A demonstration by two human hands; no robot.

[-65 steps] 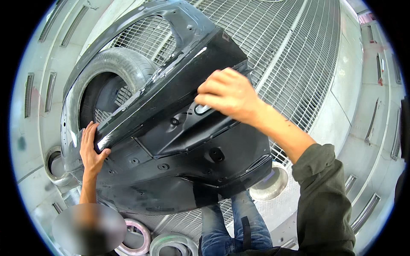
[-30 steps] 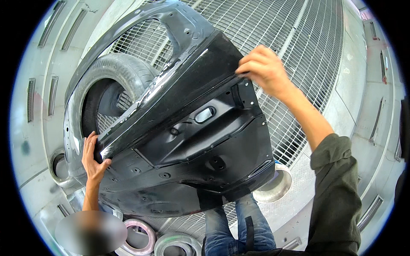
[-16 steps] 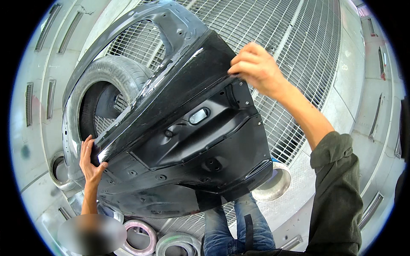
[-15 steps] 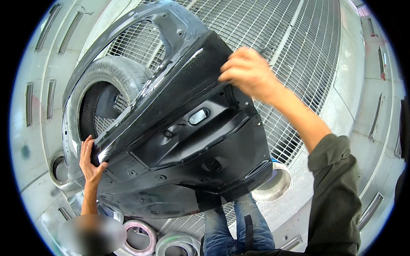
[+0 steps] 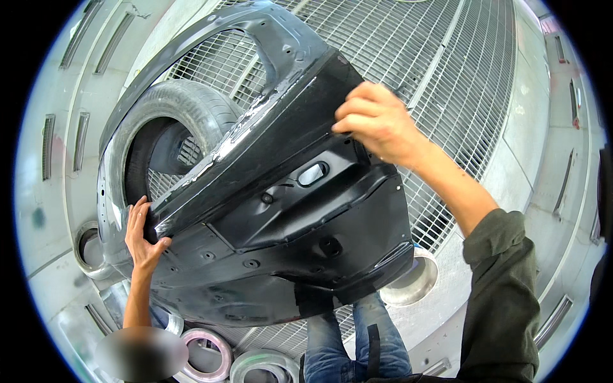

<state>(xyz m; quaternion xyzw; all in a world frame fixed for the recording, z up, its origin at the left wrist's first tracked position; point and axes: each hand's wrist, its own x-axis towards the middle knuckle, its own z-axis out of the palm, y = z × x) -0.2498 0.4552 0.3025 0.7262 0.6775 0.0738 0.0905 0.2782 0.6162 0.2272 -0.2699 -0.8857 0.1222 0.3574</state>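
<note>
A black car door panel (image 5: 300, 249) with an open window frame and a scraped, whitish ridge lies tilted in front of me. My left hand (image 5: 142, 237) grips the end of that ridge at the panel's left, thumb on the near side and fingers over the far side. At the door's upper right edge is my right hand (image 5: 381, 127), closed with the fingers curled together. Whatever it may pinch is hidden. Whether its fingertips touch the panel I cannot tell.
A large tyre (image 5: 191, 102) shows behind the window opening, over metal floor grating (image 5: 408, 57). Several rings or tyres stand nearby, among them a pinkish one (image 5: 225, 348) and a pale one (image 5: 421, 277). Pale walls (image 5: 57, 210) curve around both sides.
The door and tyre sit slightly farther right in the picture. My right hand has shifted a little down and right, still closed. The left hand keeps its hold.
</note>
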